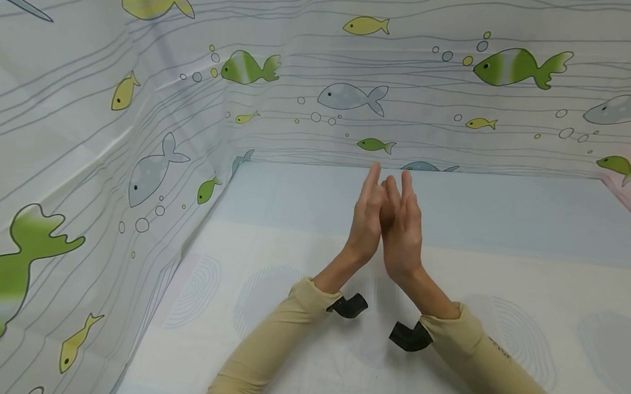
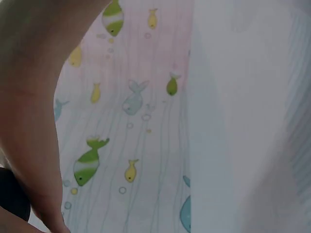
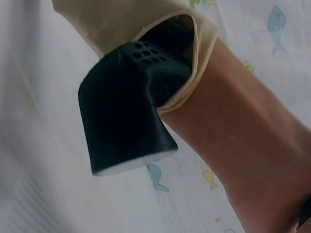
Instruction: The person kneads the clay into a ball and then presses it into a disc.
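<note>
In the head view, my left hand point(image 1: 367, 222) and right hand point(image 1: 402, 240) are raised side by side over the white surface, palms turned toward each other. Their fingers point up and away, mostly straight, and the two hands touch or nearly touch around the fingers. No object shows between them, though the palms are hidden. A bare forearm point(image 2: 29, 107) fills the left side of the left wrist view. The right wrist view has a bare wrist point(image 3: 243, 126) coming out of a beige sleeve point(image 3: 204, 48), with fingers out of sight.
Black wrist-camera housings point(image 1: 411, 336) stick out from both beige sleeves. A pale blue and white sheet point(image 1: 293, 248) with circle patterns lies below the hands. White cloth walls point(image 1: 286, 126) printed with green, yellow and grey fish stand behind and at the left.
</note>
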`<state>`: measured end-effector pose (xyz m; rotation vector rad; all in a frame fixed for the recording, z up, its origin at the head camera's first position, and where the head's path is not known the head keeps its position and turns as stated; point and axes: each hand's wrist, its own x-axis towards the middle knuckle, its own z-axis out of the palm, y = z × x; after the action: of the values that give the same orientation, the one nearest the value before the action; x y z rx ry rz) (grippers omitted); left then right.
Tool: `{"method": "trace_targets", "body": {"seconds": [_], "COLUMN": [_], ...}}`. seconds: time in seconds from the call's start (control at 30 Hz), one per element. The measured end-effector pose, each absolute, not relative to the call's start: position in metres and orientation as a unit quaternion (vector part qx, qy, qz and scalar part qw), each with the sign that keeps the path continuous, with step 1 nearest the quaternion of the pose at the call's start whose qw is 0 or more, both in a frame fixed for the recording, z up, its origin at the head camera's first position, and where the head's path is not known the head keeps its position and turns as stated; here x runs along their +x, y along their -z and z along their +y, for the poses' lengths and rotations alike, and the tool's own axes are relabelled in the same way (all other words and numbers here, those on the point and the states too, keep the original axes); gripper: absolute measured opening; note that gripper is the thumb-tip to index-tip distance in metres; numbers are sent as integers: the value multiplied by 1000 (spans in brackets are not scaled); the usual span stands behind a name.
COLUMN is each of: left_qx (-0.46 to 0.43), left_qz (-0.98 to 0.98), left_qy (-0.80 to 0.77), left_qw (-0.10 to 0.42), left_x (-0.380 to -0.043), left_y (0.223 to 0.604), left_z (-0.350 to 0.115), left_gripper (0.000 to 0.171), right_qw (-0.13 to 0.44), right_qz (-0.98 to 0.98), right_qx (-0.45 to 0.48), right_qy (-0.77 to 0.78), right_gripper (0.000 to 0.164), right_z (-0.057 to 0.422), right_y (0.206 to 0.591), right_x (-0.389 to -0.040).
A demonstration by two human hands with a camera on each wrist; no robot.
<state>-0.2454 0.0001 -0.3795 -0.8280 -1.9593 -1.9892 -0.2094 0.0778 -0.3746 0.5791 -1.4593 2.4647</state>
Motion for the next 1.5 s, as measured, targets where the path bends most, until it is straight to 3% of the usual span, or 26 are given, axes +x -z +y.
{"method": "trace_targets", "body": {"seconds": [0.4,0.7,0.93,1.23,1.5], "left_qx": [-309,-345,-363,-302,-206], "left_qz": [-659,-653,-653,-656,-637], "left_qy": [682,673,663,689,739], "left_qw": [70,39,43,60,71], "left_x": [-219,-199,-191,-207,-232], "left_y": [386,384,384,387,389], "left_z": [4,10,17,15,6], "left_gripper": [80,85,81,81,69], "right_qw": [143,124,115,126,134], "right_qz": [-446,-380,-344,-405,-506], "right_qx": [186,167,170,188,228], "right_qy": [-864,-901,-916,-886,-821], "right_gripper": [79,78,80,76,69], "right_z": [90,103,114,98,80], "right_y": [373,366,363,371,375], "right_x": [-227,-235,-239,-222,-197]}}
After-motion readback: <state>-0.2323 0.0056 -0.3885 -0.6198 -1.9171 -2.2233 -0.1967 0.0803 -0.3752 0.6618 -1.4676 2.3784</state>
